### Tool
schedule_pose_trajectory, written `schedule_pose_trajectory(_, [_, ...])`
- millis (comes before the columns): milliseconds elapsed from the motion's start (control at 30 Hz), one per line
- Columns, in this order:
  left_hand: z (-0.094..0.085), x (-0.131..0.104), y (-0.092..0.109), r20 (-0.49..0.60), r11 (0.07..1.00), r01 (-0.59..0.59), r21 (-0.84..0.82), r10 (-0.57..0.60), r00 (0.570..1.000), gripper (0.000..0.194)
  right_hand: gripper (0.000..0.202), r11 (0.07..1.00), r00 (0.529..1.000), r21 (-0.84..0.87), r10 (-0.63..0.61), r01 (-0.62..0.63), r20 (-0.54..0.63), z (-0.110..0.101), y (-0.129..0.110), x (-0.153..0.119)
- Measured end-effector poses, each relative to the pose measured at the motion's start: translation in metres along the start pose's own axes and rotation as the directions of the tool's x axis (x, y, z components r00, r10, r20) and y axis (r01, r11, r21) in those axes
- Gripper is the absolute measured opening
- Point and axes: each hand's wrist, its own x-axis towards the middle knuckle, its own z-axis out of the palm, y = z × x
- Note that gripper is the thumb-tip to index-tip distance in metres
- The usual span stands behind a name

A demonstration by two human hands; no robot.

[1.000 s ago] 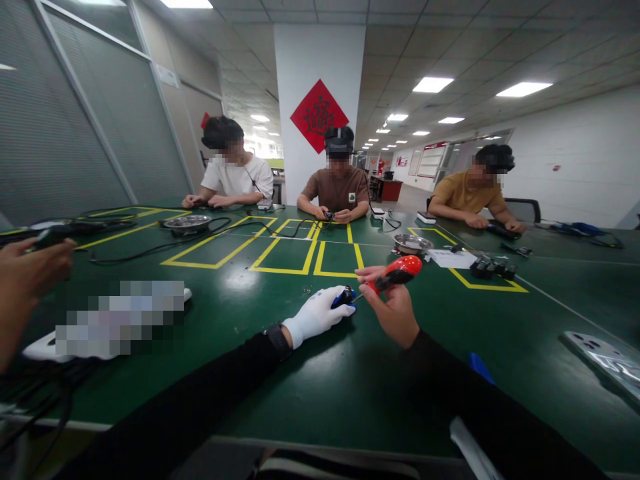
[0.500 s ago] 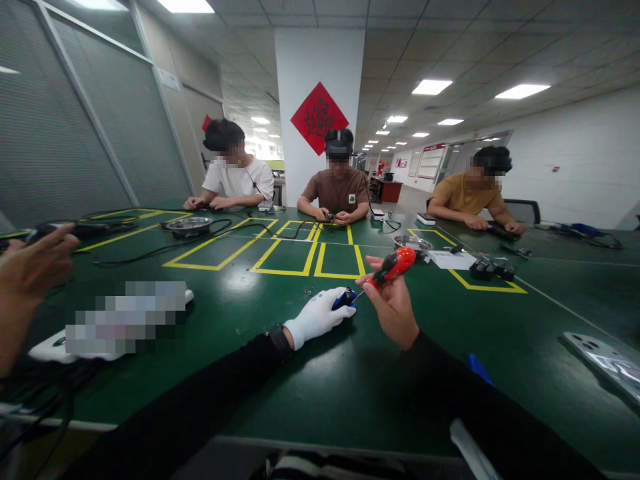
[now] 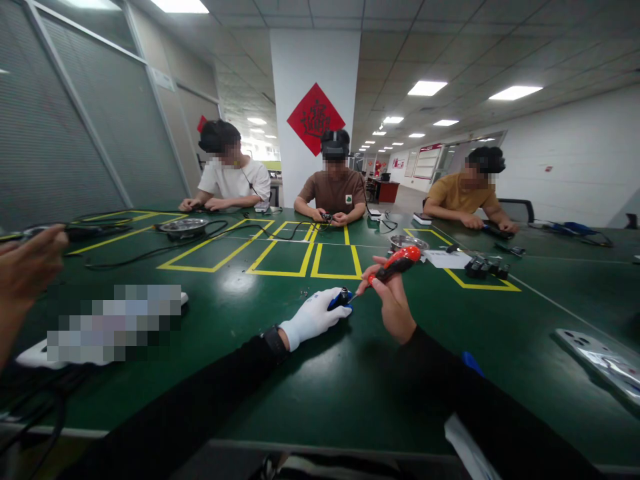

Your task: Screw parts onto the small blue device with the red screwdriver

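On the green table, my left hand (image 3: pixel 316 316), in a white glove, is closed around a small blue and black part (image 3: pixel 341 299). My bare right hand (image 3: pixel 393 297) holds a screwdriver (image 3: pixel 399 263) by its red and black handle. The screwdriver slants down to the left, its thin shaft reaching the right side of the blue and black part. Whether the tip sits in a screw is too small to tell. A few tiny pieces (image 3: pixel 304 293) lie just left of the part.
Metal bowls (image 3: pixel 183 229) (image 3: pixel 409 244), black blocks (image 3: pixel 487 267), a white paper (image 3: pixel 447 259) and cables are farther back. A phone (image 3: pixel 603 363) lies right, a blurred white object (image 3: pixel 115 323) left. Another person's hand (image 3: pixel 33 267) is at far left; three people sit opposite.
The screwdriver handle has tipped slightly lower to the right, and my right fingers have shifted on it. The whole view has moved a little, so most things appear slightly farther left.
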Motion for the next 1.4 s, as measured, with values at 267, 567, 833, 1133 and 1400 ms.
schedule_pose_trajectory(267, [0.0027, 0.0018, -0.0034, -0.013, 0.999, -0.044, -0.012, 0.044, 0.999, 0.027, 0.035, 0.990, 0.999, -0.140, -0.013, 0.009, -0.029, 0.0020, -0.0065, 0.0013])
schedule_pose_trajectory(567, [0.0003, -0.0001, 0.0008, 0.003, 1.000, -0.006, -0.027, 0.006, 1.000, 0.029, 0.025, 0.994, 0.999, -0.099, -0.053, 0.053, -0.004, 0.0078, -0.0013, -0.0027])
schedule_pose_trajectory(833, [-0.0001, 0.0000, 0.0002, -0.013, 0.999, -0.042, -0.005, 0.042, 0.999, 0.026, 0.033, 0.973, 0.997, -0.217, -0.079, 0.076, -0.005, 0.0035, -0.0019, -0.0030])
schedule_pose_trajectory(1133, [-0.0014, -0.0005, 0.0039, -0.011, 1.000, -0.012, -0.003, 0.012, 1.000, 0.028, 0.012, 0.998, 1.000, -0.057, 0.015, -0.014, 0.013, 0.0051, -0.0022, 0.0008])
schedule_pose_trajectory(1400, [-0.0015, -0.0004, 0.0038, -0.015, 1.000, -0.013, -0.002, 0.013, 1.000, 0.028, 0.025, 1.000, 1.000, 0.013, -0.009, 0.008, 0.029, 0.0063, -0.0026, -0.0041])
